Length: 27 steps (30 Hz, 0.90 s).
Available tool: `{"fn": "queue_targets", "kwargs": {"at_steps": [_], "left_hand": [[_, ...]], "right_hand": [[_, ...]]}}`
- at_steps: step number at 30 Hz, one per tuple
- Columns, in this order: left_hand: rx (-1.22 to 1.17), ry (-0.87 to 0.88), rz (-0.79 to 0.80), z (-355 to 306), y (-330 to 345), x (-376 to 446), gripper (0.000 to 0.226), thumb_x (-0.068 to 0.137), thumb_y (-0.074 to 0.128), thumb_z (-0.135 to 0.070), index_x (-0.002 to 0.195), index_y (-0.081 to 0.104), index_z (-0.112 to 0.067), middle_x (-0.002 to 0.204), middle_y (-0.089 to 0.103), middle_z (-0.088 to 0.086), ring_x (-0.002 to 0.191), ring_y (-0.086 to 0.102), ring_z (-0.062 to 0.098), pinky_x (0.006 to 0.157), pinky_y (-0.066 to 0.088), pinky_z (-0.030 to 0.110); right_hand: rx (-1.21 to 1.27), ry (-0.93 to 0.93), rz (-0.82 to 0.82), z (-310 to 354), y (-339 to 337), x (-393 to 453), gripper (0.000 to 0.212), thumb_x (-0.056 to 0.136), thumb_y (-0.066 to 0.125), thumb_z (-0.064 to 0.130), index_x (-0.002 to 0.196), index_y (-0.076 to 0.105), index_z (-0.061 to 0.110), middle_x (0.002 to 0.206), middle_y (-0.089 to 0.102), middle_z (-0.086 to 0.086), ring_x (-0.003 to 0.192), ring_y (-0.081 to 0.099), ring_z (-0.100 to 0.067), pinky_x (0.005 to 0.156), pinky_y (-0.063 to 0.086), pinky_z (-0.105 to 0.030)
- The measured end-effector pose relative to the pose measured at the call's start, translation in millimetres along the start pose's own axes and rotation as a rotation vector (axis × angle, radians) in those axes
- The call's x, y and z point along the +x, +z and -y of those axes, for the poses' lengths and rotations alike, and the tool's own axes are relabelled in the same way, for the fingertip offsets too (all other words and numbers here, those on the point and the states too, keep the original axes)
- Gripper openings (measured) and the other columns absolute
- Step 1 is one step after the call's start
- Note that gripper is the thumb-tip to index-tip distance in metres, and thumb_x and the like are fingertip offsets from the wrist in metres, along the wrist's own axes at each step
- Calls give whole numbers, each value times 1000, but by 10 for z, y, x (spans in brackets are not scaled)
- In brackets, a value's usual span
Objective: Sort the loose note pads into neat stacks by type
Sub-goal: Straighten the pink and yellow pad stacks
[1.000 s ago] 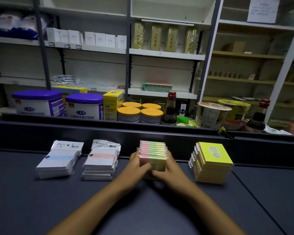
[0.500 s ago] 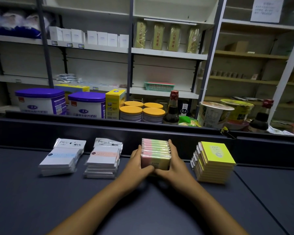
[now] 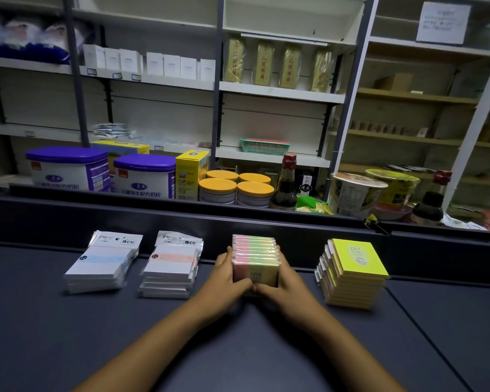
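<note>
Pastel stack (image 3: 255,260) is clamped between both hands on the dark surface (image 3: 68,335): left hand (image 3: 224,274) curled round its left side, right hand (image 3: 287,281) round its right, thumbs meeting at the near edge. Compared with a second ago, the hands are set slightly further up the sides and the stack looks squarer; little else has shifted. Squaring appears nearly finished. Left of the pastel stack lie the pink-band stack (image 3: 170,267) and, beyond it, the blue-band stack (image 3: 101,264); to its right, apart, the yellow stack (image 3: 354,271), fanned rather than flush. No loose pads are seen. Hidden: the pastel stack's lower front, behind the thumbs. Small label print is unreadable.
</note>
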<state>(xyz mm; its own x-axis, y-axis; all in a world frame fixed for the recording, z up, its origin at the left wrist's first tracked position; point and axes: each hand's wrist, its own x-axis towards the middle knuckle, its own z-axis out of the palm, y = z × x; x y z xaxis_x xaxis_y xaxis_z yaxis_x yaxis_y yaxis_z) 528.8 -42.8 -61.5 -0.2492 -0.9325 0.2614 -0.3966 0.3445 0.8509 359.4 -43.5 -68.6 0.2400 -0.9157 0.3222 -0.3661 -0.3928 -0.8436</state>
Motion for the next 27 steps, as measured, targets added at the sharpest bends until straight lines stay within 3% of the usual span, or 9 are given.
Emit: {"fn": "queue_targets", "kwargs": {"at_steps": [3, 6, 8, 11, 13, 18, 21, 24, 27], "left_hand": [[-4, 9, -25, 3, -1, 9, 68, 87, 57, 1, 147, 32, -17, 138, 33, 1, 122, 42, 0, 92, 27, -5], [44, -18, 47, -1, 6, -1, 72, 89, 59, -4, 152, 26, -15, 144, 29, 5, 137, 34, 14, 118, 24, 22], [43, -23, 66, -15, 1, -13, 71, 89, 59, -5, 152, 26, -16, 145, 28, 6, 139, 32, 15, 120, 23, 34], [29, -10, 35, -39, 0, -26, 73, 89, 57, -1, 152, 24, -13, 145, 29, 5, 138, 33, 14, 119, 23, 27], [29, -22, 5, -35, 4, -9, 77, 88, 55, 1, 154, 16, -8, 147, 26, 5, 139, 32, 13, 117, 21, 20], [113, -43, 93, 19, 6, 25, 84, 89, 66, -14, 155, 15, -7, 154, 19, 11, 148, 17, 20, 122, 16, 35], [93, -39, 85, 16, -8, -1, 88, 80, 68, -23, 153, 21, -8, 148, 27, 9, 144, 26, 18, 121, 20, 30], [54, -65, 4, 0, -26, -22, 101, 75, 75, -18, 155, 14, -7, 139, 32, -3, 133, 39, 11, 103, 31, 12], [-2, -51, -69, -53, -84, -24, 129, 54, 78, -41, 156, 3, -14, 142, 39, -4, 131, 44, 17, 111, 38, 32]], "right_hand": [[13, -11, -21, -12, -4, 25, 82, 85, 67, -7, 153, 24, 12, 144, 51, 3, 133, 49, -9, 113, 37, -28], [-4, 6, 13, -27, 23, 5, 79, 88, 67, -4, 152, 23, 10, 144, 49, 4, 131, 48, -1, 114, 36, -25], [-18, 6, 28, -44, 14, -4, 72, 87, 67, -5, 147, 30, 14, 140, 51, 6, 126, 50, 3, 111, 38, -22], [-16, -12, 7, -33, -22, 13, 72, 85, 68, -7, 144, 36, 18, 139, 53, 6, 129, 51, -4, 112, 40, -27], [-24, -37, -10, -23, -32, 31, 70, 84, 68, -5, 141, 39, 25, 139, 53, 7, 128, 51, -2, 106, 41, -19], [-25, -42, 41, -52, 13, 13, 67, 87, 67, -4, 132, 39, 38, 141, 46, 7, 125, 47, 11, 105, 34, -10], [7, -9, 32, -51, -16, 15, 67, 84, 69, -7, 129, 43, 35, 134, 52, 10, 118, 53, 11, 100, 40, -11], [93, 56, 6, 0, -89, 13, 89, 76, 78, -8, 145, 31, 23, 132, 54, 9, 112, 58, 10, 92, 47, -12], [181, 111, 4, 75, -215, 13, 113, 68, 84, -5, 154, 15, 21, 128, 50, 15, 104, 62, 12, 81, 51, -10]]}}
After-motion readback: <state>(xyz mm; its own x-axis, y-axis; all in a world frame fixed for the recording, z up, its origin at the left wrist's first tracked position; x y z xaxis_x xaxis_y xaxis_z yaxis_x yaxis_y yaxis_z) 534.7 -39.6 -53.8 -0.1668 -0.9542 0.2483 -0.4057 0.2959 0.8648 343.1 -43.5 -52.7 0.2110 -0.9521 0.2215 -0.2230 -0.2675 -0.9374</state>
